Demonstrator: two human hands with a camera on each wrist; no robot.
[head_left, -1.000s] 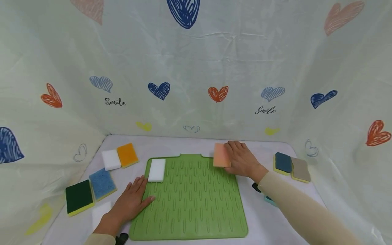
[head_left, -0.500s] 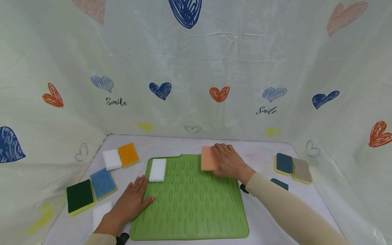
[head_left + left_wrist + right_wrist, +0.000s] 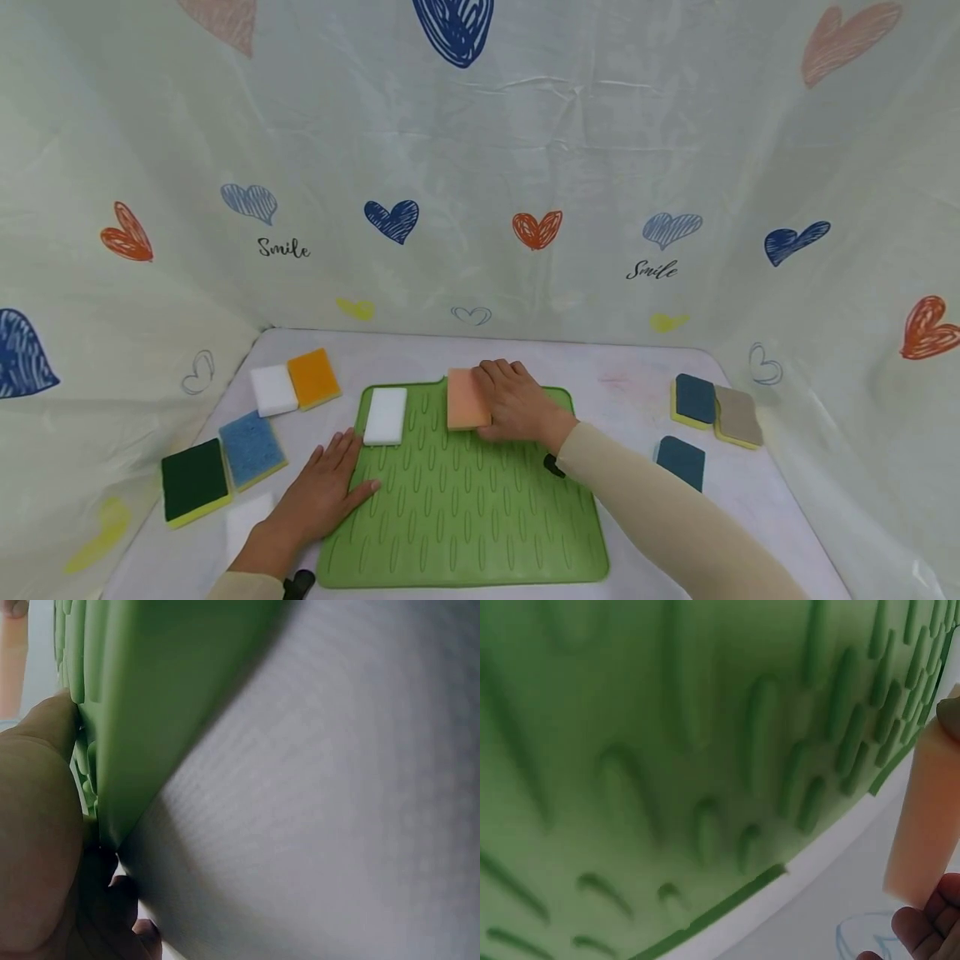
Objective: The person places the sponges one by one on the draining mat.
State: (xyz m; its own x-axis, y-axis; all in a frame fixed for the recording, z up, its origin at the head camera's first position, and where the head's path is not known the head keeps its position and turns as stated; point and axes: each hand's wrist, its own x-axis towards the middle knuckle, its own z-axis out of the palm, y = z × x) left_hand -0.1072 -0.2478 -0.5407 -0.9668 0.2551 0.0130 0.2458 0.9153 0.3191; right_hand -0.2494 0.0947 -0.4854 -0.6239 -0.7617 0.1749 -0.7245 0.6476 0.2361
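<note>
The right hand (image 3: 516, 403) grips the peach sponge (image 3: 467, 400) at its right edge, grip clenched round it.

"Smile" in black script, printed on the backdrop sheet (image 3: 480, 167), twice. One at about 9 o'clock of the head view, under a pale blue scribbled heart (image 3: 249, 202). Other at about 3 o'clock of centre, under another pale blue heart (image 3: 672, 228). No other words, numbers, brands or labels readable: none on the sponges, none on the green mat (image 3: 465, 500). Wrist views show no lettering.
</note>
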